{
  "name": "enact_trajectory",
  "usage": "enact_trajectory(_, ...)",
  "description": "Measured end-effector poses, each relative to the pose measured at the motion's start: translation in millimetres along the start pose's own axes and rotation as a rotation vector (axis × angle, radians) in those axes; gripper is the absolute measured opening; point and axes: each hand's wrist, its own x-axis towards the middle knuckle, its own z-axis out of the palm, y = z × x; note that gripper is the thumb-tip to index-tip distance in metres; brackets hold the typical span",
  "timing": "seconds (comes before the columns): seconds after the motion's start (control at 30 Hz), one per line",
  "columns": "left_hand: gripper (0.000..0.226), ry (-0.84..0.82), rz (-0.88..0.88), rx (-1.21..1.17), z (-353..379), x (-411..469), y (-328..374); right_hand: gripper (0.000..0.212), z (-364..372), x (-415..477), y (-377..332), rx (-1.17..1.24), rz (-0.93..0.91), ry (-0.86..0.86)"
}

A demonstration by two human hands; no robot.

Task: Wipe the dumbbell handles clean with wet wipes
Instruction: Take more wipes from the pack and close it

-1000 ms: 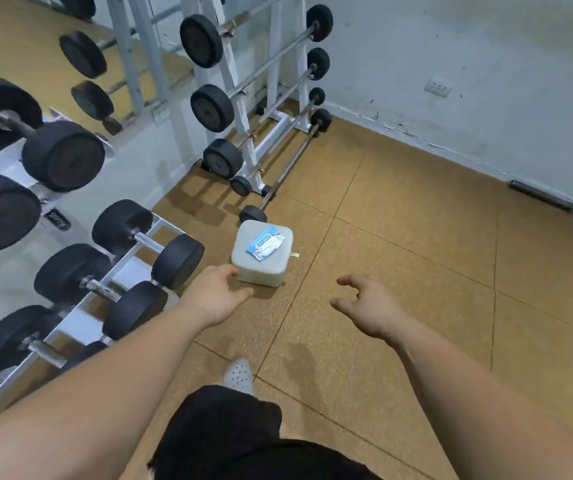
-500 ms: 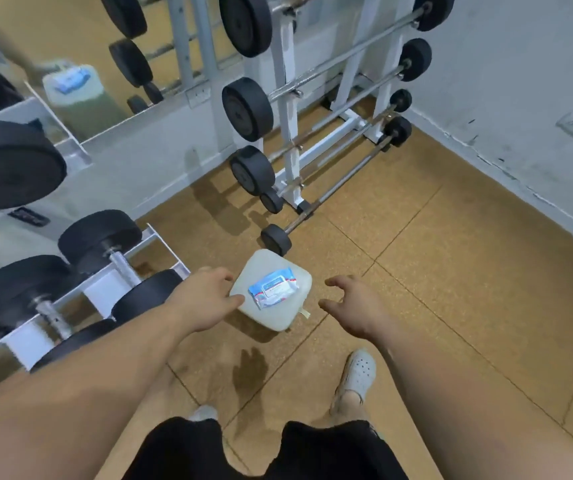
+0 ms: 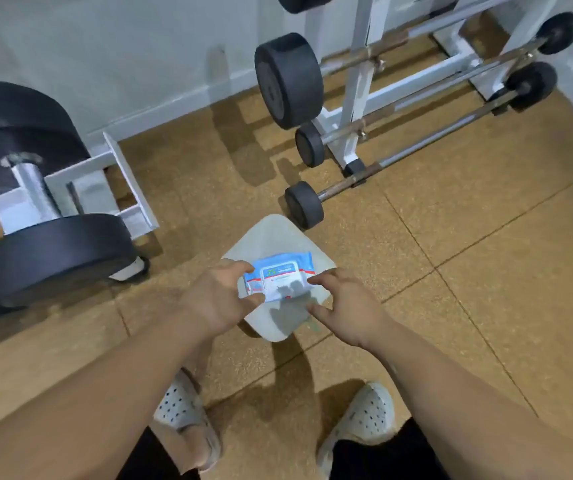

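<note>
My left hand pinches the left end of the wet wipes pack, mid-top of the white block. Right hand spread loose at its right edge (touching? can't tell). No wipe out, dumbbell handles all left to do

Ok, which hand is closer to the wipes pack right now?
Left. The left hand pinches the left end of the wipes pack; the right hand hovers at its right edge, fingers spread, contact unclear.
</note>
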Motion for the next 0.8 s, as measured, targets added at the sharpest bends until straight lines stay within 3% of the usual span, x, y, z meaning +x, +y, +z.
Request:
enact_trajectory(0.07, 0.077, 0.058, 0.051, -0.02, 33.9, 26.9, -26.2, 0.052, 32.3, 28.6, 18.3, -0.04, -0.056, 0.006)
enact_trajectory(0.2, 0.063, 0.115, 0.131, 0.012, 84.2, 65.4, -55.7, 0.052, 82.3, 73.1, 52.0, -0.137, -0.188, 0.01)
enact_trajectory(0.37, 0.068, 0.085, 0.165, 0.15, 117.8, 118.7, -55.2, 0.052, 113.3, 107.4, 82.2, -0.179, -0.25, 0.074)
enact_trajectory(0.43, 0.069, 0.063, 0.202, 0.263, 124.0, 136.3, -53.3, 0.048, 113.0, 118.9, 85.4, -0.184, -0.245, 0.097)
enact_trajectory(0.57, 0.043, 0.058, 0.234, 0.46, 124.0, 156.2, -50.4, 0.037, 111.5, 134.3, 82.9, -0.166, -0.261, 0.19)
enact_trajectory(0.7, 0.036, 0.063, 0.284, 0.483, 126.3, 160.0, -51.7, 0.032, 119.0, 137.5, 82.3, -0.182, -0.247, 0.186)
enact_trajectory(0.8, 0.045, 0.049, 0.297, 0.41, 123.2, 158.9, -58.1, 0.025, 120.7, 136.5, 85.5, -0.125, -0.242, 0.226)
